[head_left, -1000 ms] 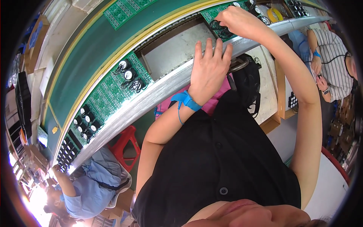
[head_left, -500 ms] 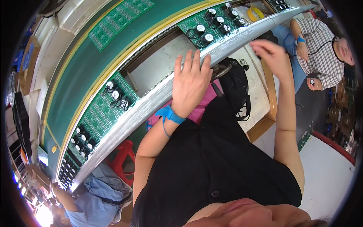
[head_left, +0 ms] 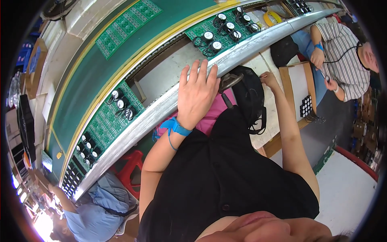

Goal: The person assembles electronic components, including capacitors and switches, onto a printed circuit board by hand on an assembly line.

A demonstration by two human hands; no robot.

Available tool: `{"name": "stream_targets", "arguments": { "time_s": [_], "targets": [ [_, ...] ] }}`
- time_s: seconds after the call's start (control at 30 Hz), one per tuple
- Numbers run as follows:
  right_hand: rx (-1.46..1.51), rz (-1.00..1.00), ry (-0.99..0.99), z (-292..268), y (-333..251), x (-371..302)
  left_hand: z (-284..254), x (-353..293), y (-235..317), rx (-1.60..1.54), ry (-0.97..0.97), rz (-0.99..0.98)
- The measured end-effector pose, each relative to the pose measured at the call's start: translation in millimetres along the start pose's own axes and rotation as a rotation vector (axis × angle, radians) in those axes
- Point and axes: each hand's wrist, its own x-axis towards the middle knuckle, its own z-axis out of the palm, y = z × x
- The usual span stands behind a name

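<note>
My left hand [head_left: 197, 93] lies flat with fingers spread on the silver metal rail [head_left: 161, 104] along the conveyor's edge. It holds nothing, and a blue strap with a cord circles its wrist. My right hand [head_left: 270, 80] is low over the pale board [head_left: 268, 113], beside a black bag [head_left: 250, 90]. Its fingertips are pinched together, and what is between them is too small to make out. Beyond the rail, a green circuit board [head_left: 107, 123] carries round black parts with white tops and wires. A similar circuit board [head_left: 192, 33] sits farther right.
Another green panel [head_left: 127, 26] lies on the green belt [head_left: 76, 84]. A cardboard box [head_left: 287, 82] holds grouped white-topped parts [head_left: 306, 105]. A metal clamp [head_left: 230, 82] is under the rail. A yellow tape roll [head_left: 272, 18] lies far right. Co-workers sit at right and lower left.
My right hand has moved down and left onto the pale board, where a small black part lay, and its fingers have closed. The box is now in fuller view. My left hand stays on the rail.
</note>
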Motion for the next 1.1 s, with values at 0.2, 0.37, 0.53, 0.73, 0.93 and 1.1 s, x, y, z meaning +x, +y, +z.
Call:
{"name": "stream_targets", "arguments": {
  "time_s": [0.2,0.37,0.53,0.73,0.93,1.1],
  "targets": [
    [0.282,0.116,0.015,-11,-14,-35,0,-2,-1,-0.002,0.01,-0.002],
    [1.082,0.015,-0.058,-70,-70,-77,0,-5,-4,-0.012,0.003,0.014],
    [1.077,-0.276,-0.324,-111,-206,-136,-1,-5,-6,-0.011,0.018,-0.001],
    [0.786,-0.614,-0.697,-96,-315,-152,-40,-33,-12,-0.334,0.275,0.176],
    [0.341,-0.67,-0.428,-70,-384,-122,-126,-143,-56,-0.003,0.358,-0.203],
    [0.128,-0.677,-0.236,-52,-401,-89,-154,-207,-91,0.386,0.287,-0.624]
  ]
}}
